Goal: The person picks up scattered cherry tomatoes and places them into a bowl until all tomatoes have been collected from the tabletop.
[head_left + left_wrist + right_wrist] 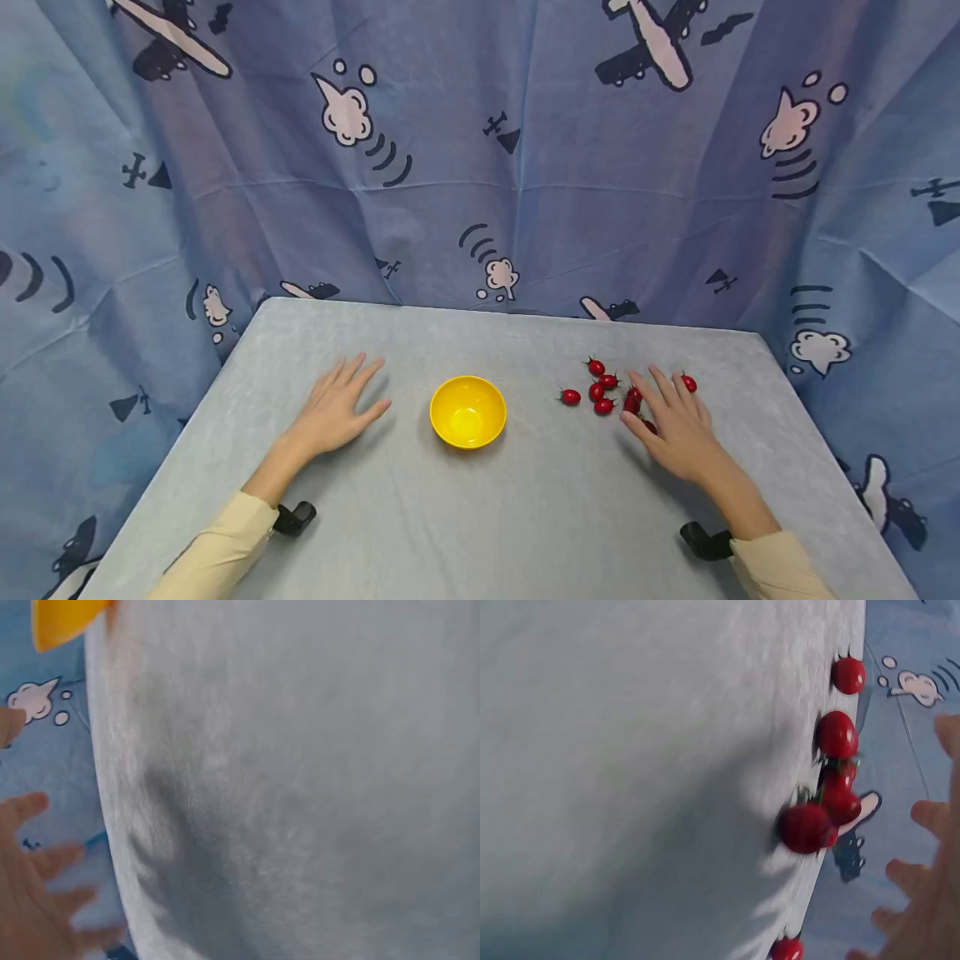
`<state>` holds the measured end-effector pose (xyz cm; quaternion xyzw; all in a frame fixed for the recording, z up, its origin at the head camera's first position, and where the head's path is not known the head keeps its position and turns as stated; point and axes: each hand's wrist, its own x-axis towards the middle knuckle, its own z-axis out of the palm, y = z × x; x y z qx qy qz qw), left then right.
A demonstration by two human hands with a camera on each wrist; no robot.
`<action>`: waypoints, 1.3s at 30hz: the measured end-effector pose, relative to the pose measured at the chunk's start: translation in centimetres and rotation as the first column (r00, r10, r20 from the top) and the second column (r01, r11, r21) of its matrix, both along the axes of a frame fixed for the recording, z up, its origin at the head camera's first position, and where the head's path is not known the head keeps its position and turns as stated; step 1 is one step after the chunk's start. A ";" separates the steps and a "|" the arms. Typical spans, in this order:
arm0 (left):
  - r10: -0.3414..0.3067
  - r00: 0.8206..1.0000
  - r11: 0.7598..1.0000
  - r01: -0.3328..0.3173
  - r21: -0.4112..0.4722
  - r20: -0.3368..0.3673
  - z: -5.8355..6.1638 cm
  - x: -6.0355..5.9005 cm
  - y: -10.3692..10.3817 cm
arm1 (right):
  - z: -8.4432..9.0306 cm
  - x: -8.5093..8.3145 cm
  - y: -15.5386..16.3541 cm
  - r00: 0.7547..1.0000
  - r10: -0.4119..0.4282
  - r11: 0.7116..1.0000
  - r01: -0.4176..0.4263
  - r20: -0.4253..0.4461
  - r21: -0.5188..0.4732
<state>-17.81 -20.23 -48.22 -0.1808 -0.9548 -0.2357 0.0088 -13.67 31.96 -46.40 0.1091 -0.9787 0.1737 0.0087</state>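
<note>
A yellow bowl point(467, 411) stands empty in the middle of the grey table point(480, 517); its edge shows in the left wrist view as the yellow bowl point(64, 619). Several red cherry tomatoes point(597, 387) lie scattered to its right, and the same cherry tomatoes point(834, 772) appear close up in the right wrist view. My right hand point(672, 421) lies flat with fingers spread over the right part of the cluster, holding nothing. My left hand point(336, 404) rests flat on the table left of the bowl, fingers straight; the left hand point(34, 892) shows blurred.
A blue cloth printed with planes and clouds point(480, 158) hangs behind and around the table. Black wrist-camera mounts point(294, 517) sit at both cuffs. Bare tabletop lies in front of the bowl.
</note>
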 end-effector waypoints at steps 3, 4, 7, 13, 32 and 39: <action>-0.108 0.992 0.957 0.085 0.277 0.069 0.1 0.2 -0.2 | -0.1 0.6 1.4 0.996 0.042 0.990 -0.052 -0.079 -0.128; -0.142 0.986 0.926 0.099 0.365 0.091 0.0 0.3 -0.3 | -0.2 0.8 1.9 0.992 0.048 0.986 -0.065 -0.114 -0.156; -0.215 0.969 0.831 0.116 0.544 0.121 -0.4 0.6 -0.1 | -0.6 1.4 3.4 0.984 0.020 0.966 -0.065 -0.178 -0.249; -0.314 0.939 0.737 0.145 0.661 0.144 -1.3 1.1 1.2 | -1.5 1.8 6.1 0.985 -0.058 0.921 -0.010 -0.163 -0.389; -0.322 0.941 0.742 0.183 0.645 0.103 -1.0 1.2 4.8 | -2.6 -1.5 8.8 0.965 -0.229 0.899 0.160 -0.125 -0.408; -0.335 0.938 0.741 0.205 0.639 0.088 -1.3 1.4 5.8 | -2.2 -2.3 8.6 0.955 -0.295 0.881 0.266 -0.014 -0.391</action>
